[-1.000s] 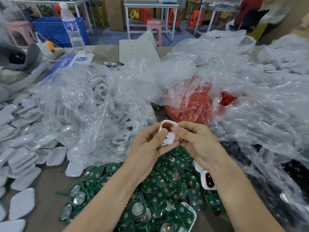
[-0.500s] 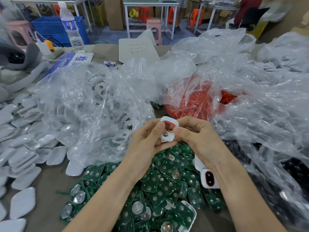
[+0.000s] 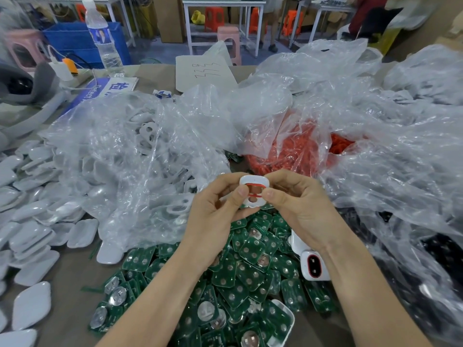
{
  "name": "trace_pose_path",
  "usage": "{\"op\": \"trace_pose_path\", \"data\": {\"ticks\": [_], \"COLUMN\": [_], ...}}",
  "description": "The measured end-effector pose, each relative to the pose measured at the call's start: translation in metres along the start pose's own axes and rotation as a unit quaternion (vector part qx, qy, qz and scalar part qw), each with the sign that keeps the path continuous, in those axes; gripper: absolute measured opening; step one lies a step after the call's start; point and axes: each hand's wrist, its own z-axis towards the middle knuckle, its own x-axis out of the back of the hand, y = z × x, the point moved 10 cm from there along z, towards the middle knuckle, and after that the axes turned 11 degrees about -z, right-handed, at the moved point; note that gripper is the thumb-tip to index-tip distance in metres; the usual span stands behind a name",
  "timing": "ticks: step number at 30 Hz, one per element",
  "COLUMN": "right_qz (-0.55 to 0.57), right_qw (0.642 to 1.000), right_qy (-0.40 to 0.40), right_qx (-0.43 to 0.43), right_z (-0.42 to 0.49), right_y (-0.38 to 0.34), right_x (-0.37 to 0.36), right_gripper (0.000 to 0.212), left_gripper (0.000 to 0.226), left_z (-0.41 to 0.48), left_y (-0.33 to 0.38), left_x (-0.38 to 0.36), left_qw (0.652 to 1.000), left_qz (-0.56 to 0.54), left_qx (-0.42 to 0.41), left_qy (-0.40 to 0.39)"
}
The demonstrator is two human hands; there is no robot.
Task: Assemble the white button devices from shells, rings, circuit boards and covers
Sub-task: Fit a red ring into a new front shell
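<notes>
Left hand (image 3: 213,209) and right hand (image 3: 300,204) both pinch small white plastic shell (image 3: 253,194) with red rubber ring (image 3: 254,190), above heap of green circuit boards (image 3: 245,276).

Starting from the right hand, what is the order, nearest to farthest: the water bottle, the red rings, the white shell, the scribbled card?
1. The shell: pinched in the right hand itself.
2. The red rings: in the bag just beyond the hand.
3. The card: far back, middle.
4. The bottle: far back, left.
</notes>
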Motion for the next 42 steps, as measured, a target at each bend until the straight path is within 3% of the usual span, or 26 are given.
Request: {"op": "trace_pose_path", "data": {"ticks": [5, 11, 22, 31, 42], "right_qz": [-0.079, -0.139, -0.179, -0.184, -0.248], "right_qw": [0.990, 0.973, 0.958, 0.959, 0.939], "right_qy": [0.110, 0.170, 0.201, 0.197, 0.223], "right_qx": [0.044, 0.073, 0.099, 0.088, 0.083], "right_z": [-0.002, -0.005, -0.011, -0.011, -0.014], "right_y": [-0.011, -0.017, -0.023, -0.024, -0.023], "right_x": [0.022, 0.026, 0.022, 0.020, 0.020], "right_gripper": [0.016, 0.028, 0.038, 0.030, 0.023], "left_gripper": [0.019, 0.019, 0.017, 0.021, 0.006], "left_z": [0.000, -0.002, -0.003, -0.004, -0.006], "left_y": [-0.010, -0.020, -0.022, -0.021, -0.011], "left_x": [0.003, 0.004, 0.002, 0.001, 0.001], "left_qw": [0.999, 0.994, 0.993, 0.994, 0.997], "left_qz": [-0.020, -0.079, -0.089, -0.078, 0.059], "left_qx": [0.029, 0.071, 0.065, 0.063, 0.015], "left_qy": [0.025, 0.033, 0.047, 0.047, 0.050]}}
